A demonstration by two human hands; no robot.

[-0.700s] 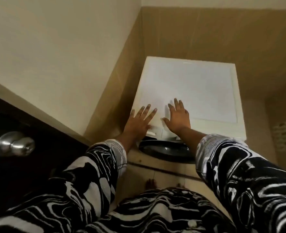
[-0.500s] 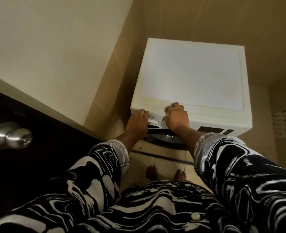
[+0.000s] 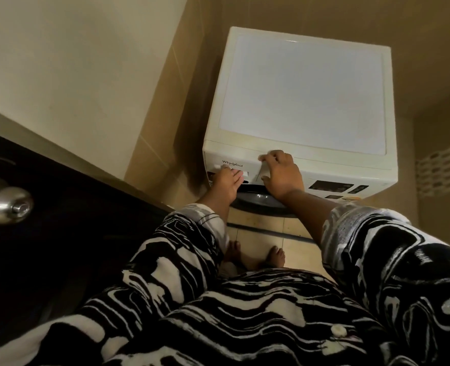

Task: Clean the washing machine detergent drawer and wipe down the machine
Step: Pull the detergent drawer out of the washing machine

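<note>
One washing machine [image 3: 303, 91], white, stands in the tiled corner. Its one detergent drawer [image 3: 227, 163] sits shut at the upper left of the front, flush with the panel. Two hands are at the front. The left hand [image 3: 226, 182] lies with its fingers against the drawer's handle strip; whether they hook behind it cannot be told. The right hand [image 3: 282, 175] has its fingers bent onto the panel's upper edge just beside the drawer, thumb spread below; whether it grips cannot be told. One dark display [image 3: 330, 185] lies to the right. Two bare feet [image 3: 275, 256] stand on the floor, and one metal knob [image 3: 7, 204] is on the dark door [image 3: 68, 220].
</note>
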